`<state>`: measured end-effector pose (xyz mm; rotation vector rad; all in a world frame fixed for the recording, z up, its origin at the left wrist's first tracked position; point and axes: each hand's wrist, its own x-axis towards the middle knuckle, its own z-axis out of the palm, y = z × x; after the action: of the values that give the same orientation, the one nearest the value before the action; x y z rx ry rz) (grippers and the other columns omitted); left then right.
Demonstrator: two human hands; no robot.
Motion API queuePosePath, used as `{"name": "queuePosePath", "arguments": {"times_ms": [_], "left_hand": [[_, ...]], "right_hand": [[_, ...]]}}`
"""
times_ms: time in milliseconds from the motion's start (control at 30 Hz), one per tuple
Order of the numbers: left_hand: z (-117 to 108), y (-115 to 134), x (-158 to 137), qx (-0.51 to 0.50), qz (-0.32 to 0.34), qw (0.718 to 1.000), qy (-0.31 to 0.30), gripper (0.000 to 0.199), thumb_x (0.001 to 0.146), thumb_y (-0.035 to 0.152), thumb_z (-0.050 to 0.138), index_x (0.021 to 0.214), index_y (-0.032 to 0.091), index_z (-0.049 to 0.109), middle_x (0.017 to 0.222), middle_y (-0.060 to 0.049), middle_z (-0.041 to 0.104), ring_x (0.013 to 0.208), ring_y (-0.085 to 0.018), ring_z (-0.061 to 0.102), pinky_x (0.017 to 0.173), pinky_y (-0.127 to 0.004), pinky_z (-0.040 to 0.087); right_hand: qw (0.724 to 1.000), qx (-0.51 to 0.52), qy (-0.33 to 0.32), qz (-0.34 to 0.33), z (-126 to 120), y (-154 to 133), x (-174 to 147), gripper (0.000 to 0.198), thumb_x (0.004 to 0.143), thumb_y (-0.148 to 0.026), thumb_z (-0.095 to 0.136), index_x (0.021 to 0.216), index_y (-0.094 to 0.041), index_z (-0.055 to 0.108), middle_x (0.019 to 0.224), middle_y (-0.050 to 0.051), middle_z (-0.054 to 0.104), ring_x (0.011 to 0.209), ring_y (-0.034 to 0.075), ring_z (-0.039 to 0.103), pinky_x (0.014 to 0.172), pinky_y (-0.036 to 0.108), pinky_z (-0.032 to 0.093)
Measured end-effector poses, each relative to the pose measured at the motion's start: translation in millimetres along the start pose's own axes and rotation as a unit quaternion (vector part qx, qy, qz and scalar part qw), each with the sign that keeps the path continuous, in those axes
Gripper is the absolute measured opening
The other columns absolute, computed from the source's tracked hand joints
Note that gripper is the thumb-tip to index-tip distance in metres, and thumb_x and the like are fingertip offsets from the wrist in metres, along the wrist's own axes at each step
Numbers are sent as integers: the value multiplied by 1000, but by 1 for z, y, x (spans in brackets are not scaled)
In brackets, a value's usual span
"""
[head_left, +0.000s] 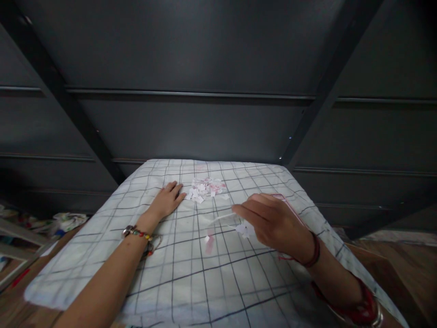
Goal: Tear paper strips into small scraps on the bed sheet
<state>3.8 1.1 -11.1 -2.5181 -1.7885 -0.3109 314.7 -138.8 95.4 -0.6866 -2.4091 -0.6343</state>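
Observation:
My left hand (167, 200) lies flat on the checked cloth, fingers stretched out beside a pile of small white and pink paper scraps (205, 187). Closed in a pinch, my right hand (269, 221) is above the cloth at the right, with a thin white strip (221, 217) reaching left from its fingertips; the strip is blurred. Beneath that hand are more white paper scraps (244, 229), partly covered by it. A pinkish scrap (209, 243) is nearer to me. Behind my right hand shows a flat thing with a pink edge (282, 197), mostly hidden.
The white cloth with dark grid lines (184, 282) covers a table against a dark panelled wall (191, 127). At the left stands a pale frame (20, 246) with cluttered items near it. A brown cardboard-like box (385, 278) is on the floor at the right.

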Motion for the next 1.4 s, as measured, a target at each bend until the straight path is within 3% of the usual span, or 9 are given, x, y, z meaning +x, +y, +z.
{"name": "queuePosePath", "arguments": {"times_ms": [100, 333, 500, 600, 700, 833, 967, 1133, 1400], "left_hand": [[1, -1, 0, 1, 2, 1000, 2, 59, 97, 50, 30, 138, 13, 50, 151, -15, 47, 139, -29, 43, 113, -46, 37], [4, -2, 1, 5, -2, 1000, 3, 59, 97, 49, 30, 139, 12, 50, 150, -16, 47, 140, -28, 42, 114, -43, 35], [2, 0, 1, 5, -6, 1000, 2, 58, 96, 47, 34, 138, 12, 51, 150, -15, 47, 139, -27, 43, 115, -40, 34], [0, 1, 0, 3, -9, 1000, -3, 58, 96, 47, 34, 139, 12, 51, 151, -16, 47, 139, -28, 43, 115, -41, 34], [-3, 2, 0, 3, -14, 1000, -14, 59, 96, 47, 32, 140, 12, 50, 152, -16, 45, 140, -28, 41, 115, -42, 34], [-4, 2, 0, 2, -12, 1000, -20, 60, 96, 48, 31, 140, 11, 49, 152, -17, 44, 141, -29, 40, 114, -45, 35], [-1, 0, 0, -1, -6, 1000, -7, 59, 96, 48, 31, 139, 13, 50, 151, -17, 45, 140, -30, 42, 113, -47, 37], [3, -1, 1, -5, -8, 1000, 7, 58, 96, 48, 32, 138, 14, 52, 150, -16, 48, 138, -29, 44, 112, -48, 38], [1, 1, 0, -2, 1, 1000, 5, 58, 96, 47, 32, 137, 12, 51, 148, -16, 49, 138, -28, 44, 114, -43, 36]], "right_hand": [[999, 20, 5, 27, -7, 13, -7, 37, 80, 6, 37, 93, -14, 66, 69, 2, 60, 64, 15, 47, 58, 30, 37], [994, 54, -53, 77, -8, 43, -22, 36, 78, 7, 40, 82, -20, 64, 70, 0, 64, 71, 15, 54, 67, 28, 40], [994, 77, -14, 82, -11, 49, -25, 37, 84, 4, 37, 82, -21, 64, 72, 0, 65, 73, 15, 55, 70, 27, 42], [992, 95, -35, 73, -11, 49, -26, 39, 83, 6, 37, 86, -21, 65, 75, -1, 66, 75, 14, 56, 69, 26, 42], [994, 60, -52, 70, -12, 50, -27, 36, 85, 5, 39, 84, -21, 65, 73, 0, 65, 73, 15, 55, 69, 28, 42], [997, -2, -10, 81, -6, 50, -26, 32, 90, 1, 40, 86, -19, 66, 75, 2, 66, 75, 17, 56, 72, 30, 42], [990, -83, 48, 101, 16, 47, -26, 28, 89, -1, 45, 95, -16, 68, 81, 5, 70, 78, 19, 57, 71, 32, 41], [983, -125, 40, 125, 44, 46, -27, 30, 89, 0, 46, 95, -17, 71, 82, 5, 71, 77, 19, 55, 70, 33, 38], [982, -129, 58, 123, 37, 50, -26, 35, 85, 5, 43, 94, -14, 71, 79, 5, 71, 76, 19, 55, 68, 32, 37]]}}
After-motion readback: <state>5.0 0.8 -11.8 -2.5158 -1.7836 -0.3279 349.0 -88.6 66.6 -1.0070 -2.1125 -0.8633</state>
